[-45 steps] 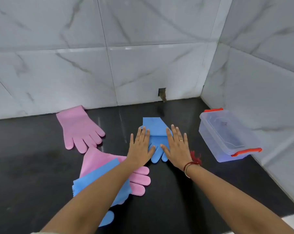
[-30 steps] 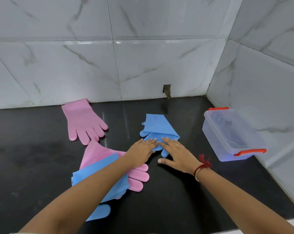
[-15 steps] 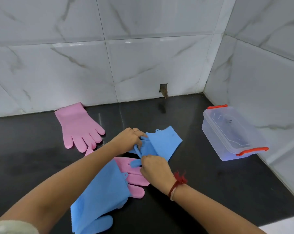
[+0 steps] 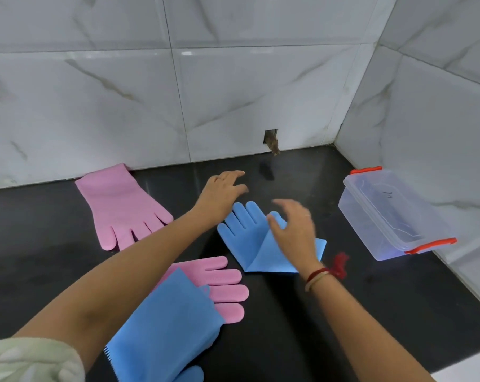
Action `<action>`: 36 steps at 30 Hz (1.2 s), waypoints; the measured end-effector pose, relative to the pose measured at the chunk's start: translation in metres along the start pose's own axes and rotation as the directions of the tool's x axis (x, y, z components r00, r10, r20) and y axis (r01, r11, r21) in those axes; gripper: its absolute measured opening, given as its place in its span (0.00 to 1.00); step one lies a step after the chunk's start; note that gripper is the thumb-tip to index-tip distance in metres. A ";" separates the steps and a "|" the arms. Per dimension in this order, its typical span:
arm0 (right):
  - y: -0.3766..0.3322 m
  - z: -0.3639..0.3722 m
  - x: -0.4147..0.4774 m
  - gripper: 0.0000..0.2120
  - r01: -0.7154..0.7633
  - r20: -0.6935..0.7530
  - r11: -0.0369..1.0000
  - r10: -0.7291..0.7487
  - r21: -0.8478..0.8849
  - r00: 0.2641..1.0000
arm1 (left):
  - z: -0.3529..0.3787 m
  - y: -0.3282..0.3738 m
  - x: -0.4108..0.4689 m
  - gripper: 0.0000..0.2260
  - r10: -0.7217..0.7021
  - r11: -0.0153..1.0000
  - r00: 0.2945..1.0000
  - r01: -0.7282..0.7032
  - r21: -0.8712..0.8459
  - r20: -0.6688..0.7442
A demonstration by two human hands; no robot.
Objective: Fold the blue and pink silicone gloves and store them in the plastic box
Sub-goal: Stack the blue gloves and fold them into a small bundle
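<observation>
White marble-veined wall tiles (image 4: 233, 92), glossy, meet in a corner above a polished black bench (image 4: 329, 312). At the right wall sits the box (image 4: 393, 213): clear rectangular plastic, lid on, orange clips at both ends. Four silicone gloves lie on the bench. A flat pink glove (image 4: 120, 205) rests near the back wall, fingers toward the camera. Nearer, a blue glove (image 4: 167, 326) with a bristled edge overlaps a second pink glove (image 4: 222, 285). In the middle lies a folded blue glove (image 4: 249, 244), cuff creased over in a triangle. The left hand (image 4: 219, 191) hovers beyond it, fingers spread and empty. The blurred right hand (image 4: 293, 230) is over the fold, fingers released, gripping nothing; a red thread (image 4: 339, 264) circles its wrist.
</observation>
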State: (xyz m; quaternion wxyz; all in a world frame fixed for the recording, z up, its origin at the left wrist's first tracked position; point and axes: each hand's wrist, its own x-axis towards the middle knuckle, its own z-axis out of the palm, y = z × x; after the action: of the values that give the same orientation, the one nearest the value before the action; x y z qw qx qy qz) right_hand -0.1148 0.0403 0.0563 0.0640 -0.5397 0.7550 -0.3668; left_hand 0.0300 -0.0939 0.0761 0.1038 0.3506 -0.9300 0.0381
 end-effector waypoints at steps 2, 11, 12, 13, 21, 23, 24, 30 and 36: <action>0.025 -0.012 0.013 0.32 -0.152 0.178 0.966 0.190 -0.207 0.966 | 0.008 0.017 -0.019 0.18 -0.084 0.984 0.996 0.079 -0.161 -0.028; 0.054 -0.023 0.012 0.19 -0.272 0.495 0.936 0.350 -0.225 0.795 | 0.046 0.070 -0.070 0.23 -0.082 0.973 0.968 0.130 -0.192 0.238; 0.056 -0.022 0.008 0.18 -0.245 0.470 0.934 0.344 -0.260 0.813 | 0.046 0.070 -0.070 0.25 -0.060 0.975 0.955 0.119 -0.189 0.289; 0.057 -0.021 0.004 0.20 -0.214 0.441 0.933 0.329 -0.290 0.835 | 0.047 0.070 -0.070 0.26 -0.038 0.976 0.942 0.108 -0.192 0.334; 0.043 -0.026 0.005 0.21 -0.111 0.504 0.970 0.207 -0.215 0.839 | 0.044 0.057 -0.075 0.35 0.070 0.975 0.887 0.037 -0.221 0.457; 0.036 -0.033 -0.005 0.12 -0.080 0.382 0.979 0.148 -0.187 0.912 | 0.044 0.056 -0.074 0.38 0.078 0.974 0.876 0.036 -0.226 0.477; 0.032 -0.039 -0.011 0.09 -0.046 0.363 0.984 0.107 -0.173 0.926 | 0.044 0.055 -0.073 0.39 0.083 0.974 0.870 0.032 -0.224 0.486; 0.014 -0.097 -0.056 0.07 0.212 0.724 0.970 -0.061 -0.120 0.687 | 0.046 0.056 -0.059 0.47 0.128 0.972 0.862 -0.011 -0.234 0.490; 0.002 -0.085 -0.091 0.10 0.365 0.860 0.888 0.064 -0.280 0.506 | 0.045 0.059 -0.054 0.42 0.164 0.971 0.880 -0.064 -0.230 0.446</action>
State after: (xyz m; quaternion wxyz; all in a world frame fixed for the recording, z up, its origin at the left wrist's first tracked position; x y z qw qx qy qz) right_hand -0.1214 0.1604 0.0891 0.2720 -0.7141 0.6346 0.1156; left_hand 0.0226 -0.0212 0.0202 -0.0869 0.2811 -0.9457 -0.1378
